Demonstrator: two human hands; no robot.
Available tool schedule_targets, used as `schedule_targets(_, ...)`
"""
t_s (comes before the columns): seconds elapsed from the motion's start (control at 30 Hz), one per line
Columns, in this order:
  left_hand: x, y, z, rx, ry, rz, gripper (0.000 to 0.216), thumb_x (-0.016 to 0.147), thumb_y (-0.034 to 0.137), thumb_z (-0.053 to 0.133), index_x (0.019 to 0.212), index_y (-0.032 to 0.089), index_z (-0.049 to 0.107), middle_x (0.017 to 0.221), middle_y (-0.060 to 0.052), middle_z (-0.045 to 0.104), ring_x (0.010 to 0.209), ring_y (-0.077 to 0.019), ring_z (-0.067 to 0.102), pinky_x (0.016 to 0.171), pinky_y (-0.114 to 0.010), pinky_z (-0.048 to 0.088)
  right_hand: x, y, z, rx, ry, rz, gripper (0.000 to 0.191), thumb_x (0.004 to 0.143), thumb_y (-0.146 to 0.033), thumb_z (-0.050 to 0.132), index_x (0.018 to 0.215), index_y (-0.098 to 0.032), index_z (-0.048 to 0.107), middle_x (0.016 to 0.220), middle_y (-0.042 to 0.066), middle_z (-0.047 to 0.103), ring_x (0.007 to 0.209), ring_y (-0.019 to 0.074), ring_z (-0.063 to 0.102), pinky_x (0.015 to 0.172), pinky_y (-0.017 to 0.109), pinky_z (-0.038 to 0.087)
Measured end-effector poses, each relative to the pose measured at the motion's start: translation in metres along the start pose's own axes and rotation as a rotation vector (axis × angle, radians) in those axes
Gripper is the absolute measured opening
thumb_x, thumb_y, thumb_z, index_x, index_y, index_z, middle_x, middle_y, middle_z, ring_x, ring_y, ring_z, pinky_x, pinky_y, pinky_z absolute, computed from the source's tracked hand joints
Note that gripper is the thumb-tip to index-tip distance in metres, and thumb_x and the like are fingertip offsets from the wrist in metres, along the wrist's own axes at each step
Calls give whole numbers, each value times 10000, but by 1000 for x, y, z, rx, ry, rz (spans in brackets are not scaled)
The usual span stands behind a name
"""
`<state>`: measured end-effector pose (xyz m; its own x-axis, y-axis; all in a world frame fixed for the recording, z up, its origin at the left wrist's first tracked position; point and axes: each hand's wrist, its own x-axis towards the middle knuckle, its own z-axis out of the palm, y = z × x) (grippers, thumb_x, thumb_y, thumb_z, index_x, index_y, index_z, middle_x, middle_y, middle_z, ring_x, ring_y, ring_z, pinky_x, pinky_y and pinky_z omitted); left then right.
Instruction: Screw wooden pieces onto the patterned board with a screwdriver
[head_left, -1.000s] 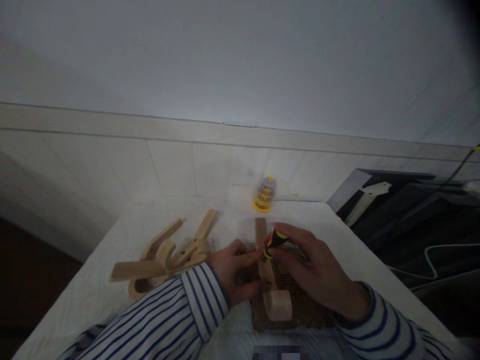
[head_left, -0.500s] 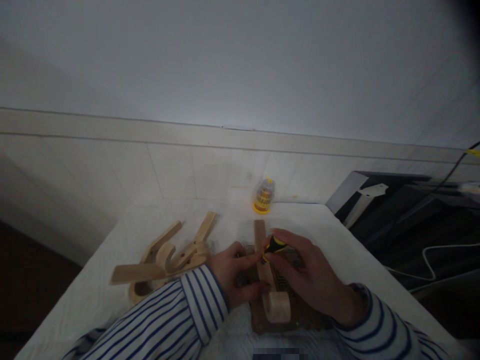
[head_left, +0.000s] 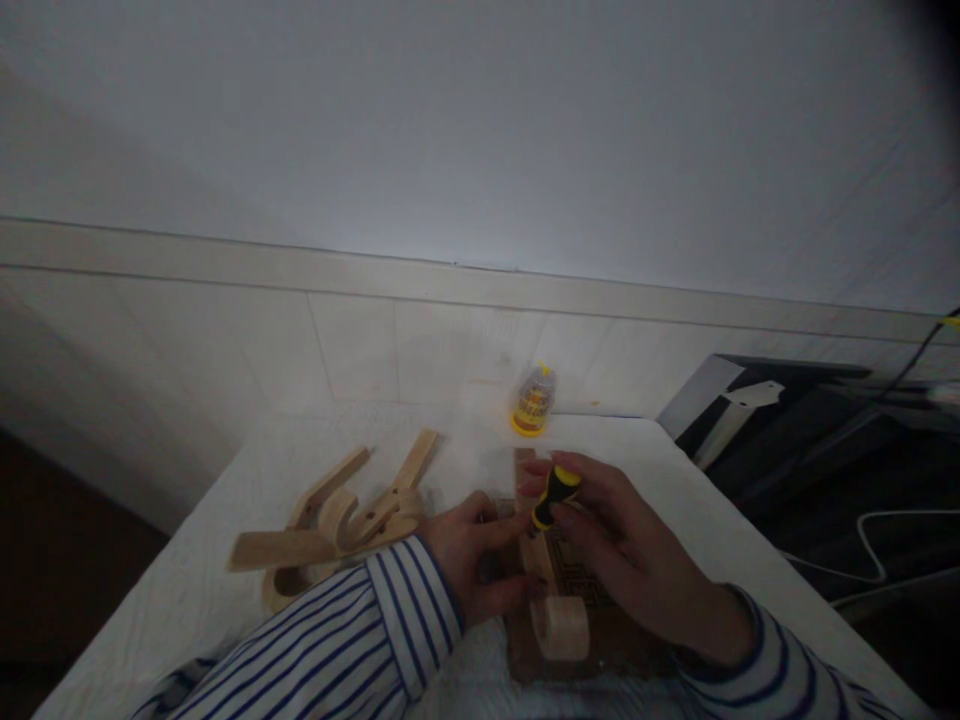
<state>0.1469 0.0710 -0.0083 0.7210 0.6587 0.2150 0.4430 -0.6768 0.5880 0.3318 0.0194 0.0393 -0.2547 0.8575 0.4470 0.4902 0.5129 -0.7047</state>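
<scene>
My right hand (head_left: 615,545) is closed round a black-and-yellow screwdriver (head_left: 549,497) that points down at a light wooden hook piece (head_left: 551,600). That piece lies lengthwise on a dark brown board (head_left: 600,640) on the white table. My left hand (head_left: 476,560) rests on the board's left side, fingers curled against the wooden piece and fingertip near the screwdriver tip. Both arms wear blue-striped white sleeves. The screwdriver's tip is hidden between my fingers.
Several more curved wooden hook pieces (head_left: 337,520) lie in a heap to the left of my hands. A small yellow bit holder (head_left: 533,400) stands at the table's back edge near the wall. Dark furniture and a white cable (head_left: 870,545) sit to the right, past the table edge.
My right hand has turned the screwdriver slightly and lifted a little. The left hand stays against the wooden piece. The view has shifted a little.
</scene>
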Motion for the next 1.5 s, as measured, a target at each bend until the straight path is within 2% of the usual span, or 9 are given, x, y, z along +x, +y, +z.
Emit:
schedule_targets(0.1, 0, 0, 0, -5, 13, 6, 570, 686, 492, 650, 1215, 327, 518, 842, -20, 474, 720, -176, 537, 666, -321, 490, -1, 4, -3, -44, -16, 15, 440, 887, -182, 440, 1294, -309, 333, 1171, 79, 581, 1065, 199, 562, 878, 442, 489)
schedule_targets(0.43, 0, -2, 2, -13, 13, 21, 574, 684, 485, 658, 1217, 325, 516, 845, -19, 486, 721, -169, 538, 664, -316, 495, -2, 6, -3, -118, 22, -58, 420, 864, -184, 492, 1248, -317, 387, 1072, 43, 626, 973, 180, 607, 820, 374, 518)
schedule_targets(0.7, 0, -3, 2, -4, 6, 6, 598, 674, 496, 663, 1224, 317, 515, 835, -21, 476, 713, -174, 535, 635, -316, 495, -4, 9, -1, -201, 81, -79, 432, 856, -213, 517, 1248, -336, 382, 1143, 33, 605, 1015, 180, 590, 837, 368, 508)
schedule_targets(1.13, 0, -1, 1, -1, -14, -13, 595, 668, 473, 677, 1223, 339, 508, 839, -13, 470, 713, -169, 531, 644, -316, 489, -4, 13, 1, -202, 115, -66, 426, 847, -242, 536, 1229, -343, 378, 1046, 17, 636, 917, 175, 626, 781, 360, 523)
schedule_targets(1.5, 1, -1, -1, 1, -22, 2, 536, 688, 476, 651, 1190, 326, 539, 834, -20, 475, 729, -181, 539, 642, -322, 486, -7, 15, 7, -217, 180, -132, 412, 846, -255, 538, 1216, -340, 380, 1041, 24, 628, 924, 179, 615, 776, 348, 531)
